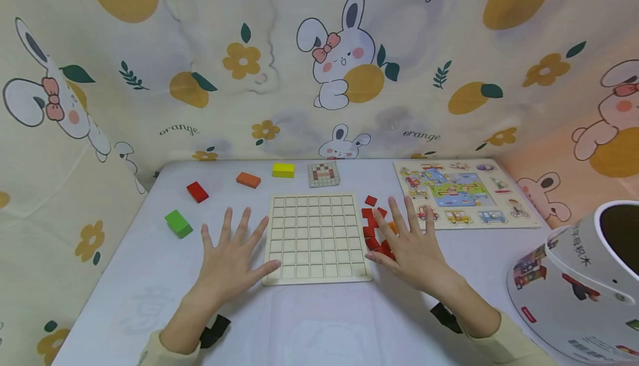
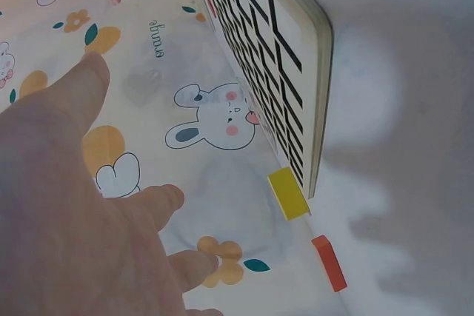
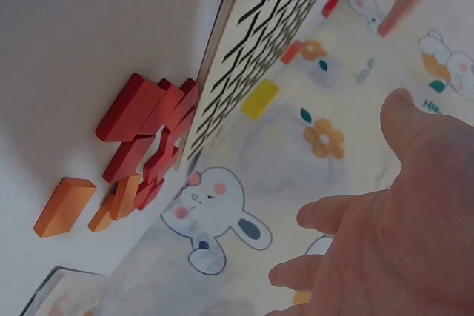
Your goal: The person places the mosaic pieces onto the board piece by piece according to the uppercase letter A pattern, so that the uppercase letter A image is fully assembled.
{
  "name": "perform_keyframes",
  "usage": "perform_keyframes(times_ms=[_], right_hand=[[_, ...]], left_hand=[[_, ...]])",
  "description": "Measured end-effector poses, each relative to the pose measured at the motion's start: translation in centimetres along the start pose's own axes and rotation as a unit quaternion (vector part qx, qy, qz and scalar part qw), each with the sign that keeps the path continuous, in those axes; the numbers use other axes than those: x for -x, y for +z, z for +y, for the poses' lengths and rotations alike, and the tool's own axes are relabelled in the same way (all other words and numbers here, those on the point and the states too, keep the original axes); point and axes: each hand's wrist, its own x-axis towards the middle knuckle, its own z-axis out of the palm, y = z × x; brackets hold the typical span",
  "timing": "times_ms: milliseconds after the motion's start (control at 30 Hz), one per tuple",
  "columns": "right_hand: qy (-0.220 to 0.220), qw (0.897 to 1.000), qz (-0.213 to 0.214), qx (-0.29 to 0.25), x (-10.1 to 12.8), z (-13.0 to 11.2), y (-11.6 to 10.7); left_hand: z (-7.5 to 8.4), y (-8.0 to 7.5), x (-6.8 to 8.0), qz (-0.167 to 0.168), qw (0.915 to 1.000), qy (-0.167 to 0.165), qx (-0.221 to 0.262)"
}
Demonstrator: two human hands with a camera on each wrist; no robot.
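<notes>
Hovering with fingers straight and spread, the right hand (image 1: 418, 257) grips nothing — and it is the nearer one to the red blocks (image 1: 369, 232), which lie in a loose heap close along the board's (image 1: 317, 238) right edge, partly hidden by its fingers in the head view. The heap runs lengthwise front to back, roughly in line with that edge; from the right palm it lies leftward and slightly ahead. The left hand (image 1: 227, 264), likewise spread and holding nothing, is across the board — well apart from the heap.
</notes>
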Motion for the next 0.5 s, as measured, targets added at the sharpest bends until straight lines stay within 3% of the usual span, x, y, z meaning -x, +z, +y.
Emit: perform_keyframes(times_ms=[167, 267, 400, 500], right_hand=[[0.009, 1.0, -0.006, -0.002, 0.1, 0.2, -0.3], [0.027, 0.999, -0.029, -0.028, -0.3, 0.8, -0.7], [0.044, 0.991, -0.048, -0.116, -1.7, 2.8, -0.9], [0.046, 0.974, -0.058, -0.215, -3.6, 5.1, -0.6]], left_hand=[[0.0, 0.0, 0.0, -0.003, 1.0, 0.002, -0.002], [-0.3, 0.1, 0.0, -0.009, 0.9997, 0.021, 0.012], [-0.8, 0.9, -0.2, -0.047, 0.9908, 0.073, 0.104], [-1.1, 1.8, -0.5, -0.085, 0.9767, 0.095, 0.173]])
